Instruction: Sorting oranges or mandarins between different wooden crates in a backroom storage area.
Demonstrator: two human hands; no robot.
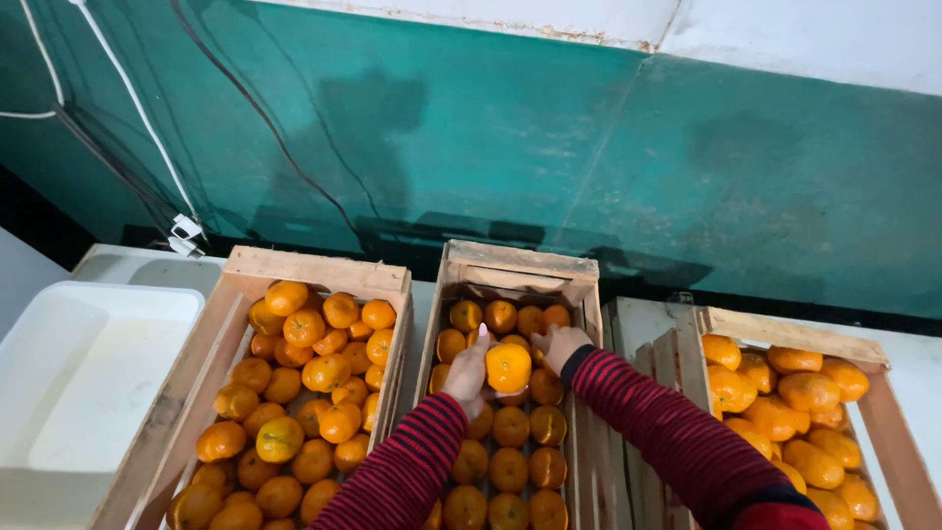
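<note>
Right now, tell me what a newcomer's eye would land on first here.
Three wooden crates of orange mandarins sit side by side under a teal wall. Over the middle crate, the left hand holds one mandarin, while the right hand rests on the fruit beside it. An empty white tub sits at far left.

The light falls from above and behind me — dim and cool, so my head and arms throw soft dark shadows on the green wall (510,147). Focus is sharp at centre; the frame edges bend — no glare.
</note>
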